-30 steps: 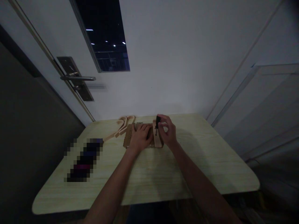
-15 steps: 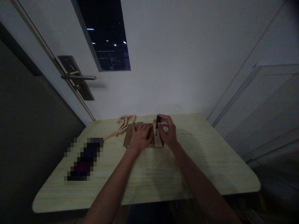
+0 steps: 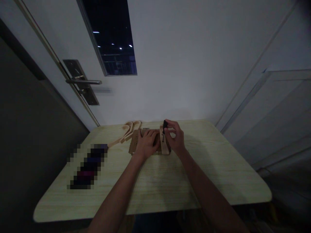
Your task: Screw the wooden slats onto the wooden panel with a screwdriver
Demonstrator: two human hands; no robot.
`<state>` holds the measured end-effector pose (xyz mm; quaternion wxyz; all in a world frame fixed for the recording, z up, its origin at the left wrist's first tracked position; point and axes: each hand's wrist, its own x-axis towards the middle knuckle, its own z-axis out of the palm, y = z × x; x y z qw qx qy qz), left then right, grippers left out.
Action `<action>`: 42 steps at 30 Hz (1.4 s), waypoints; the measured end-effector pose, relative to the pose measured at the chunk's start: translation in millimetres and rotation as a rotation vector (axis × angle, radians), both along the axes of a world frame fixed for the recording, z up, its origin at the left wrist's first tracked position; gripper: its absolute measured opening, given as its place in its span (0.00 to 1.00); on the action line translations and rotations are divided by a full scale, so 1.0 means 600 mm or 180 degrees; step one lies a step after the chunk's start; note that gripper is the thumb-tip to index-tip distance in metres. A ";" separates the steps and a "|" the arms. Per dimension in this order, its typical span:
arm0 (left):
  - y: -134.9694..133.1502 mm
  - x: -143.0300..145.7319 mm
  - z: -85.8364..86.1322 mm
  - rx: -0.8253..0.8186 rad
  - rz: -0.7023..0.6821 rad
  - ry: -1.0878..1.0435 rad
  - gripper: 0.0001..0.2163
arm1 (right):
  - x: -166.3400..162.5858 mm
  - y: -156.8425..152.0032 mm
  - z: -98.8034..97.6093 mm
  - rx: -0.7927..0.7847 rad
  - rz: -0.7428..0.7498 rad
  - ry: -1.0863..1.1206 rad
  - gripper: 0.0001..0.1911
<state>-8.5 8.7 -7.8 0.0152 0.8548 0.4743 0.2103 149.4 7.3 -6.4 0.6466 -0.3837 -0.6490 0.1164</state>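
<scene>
A flat wooden board (image 3: 135,144) with rows of small holes lies at the far side of the pale wooden table (image 3: 157,181). My left hand (image 3: 145,144) rests flat on the board, fingers spread over it. A light wooden strip (image 3: 164,147) lies along the board's right edge. My right hand (image 3: 176,137) is closed on a small black-handled screwdriver (image 3: 165,125), held upright with its tip down on the strip.
Curved light wooden pieces (image 3: 126,131) lie behind and left of the board. A blurred dark object (image 3: 87,166) sits on the table's left part. A white wall stands just behind the table, with a door and its metal handle (image 3: 84,82) at the left.
Both hands stay in place on the board and screwdriver; only the view has shifted slightly.
</scene>
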 end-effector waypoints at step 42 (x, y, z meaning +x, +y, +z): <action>0.000 0.000 -0.001 0.0010 0.0013 -0.0001 0.16 | 0.001 -0.006 0.001 -0.0026 0.0384 0.0053 0.14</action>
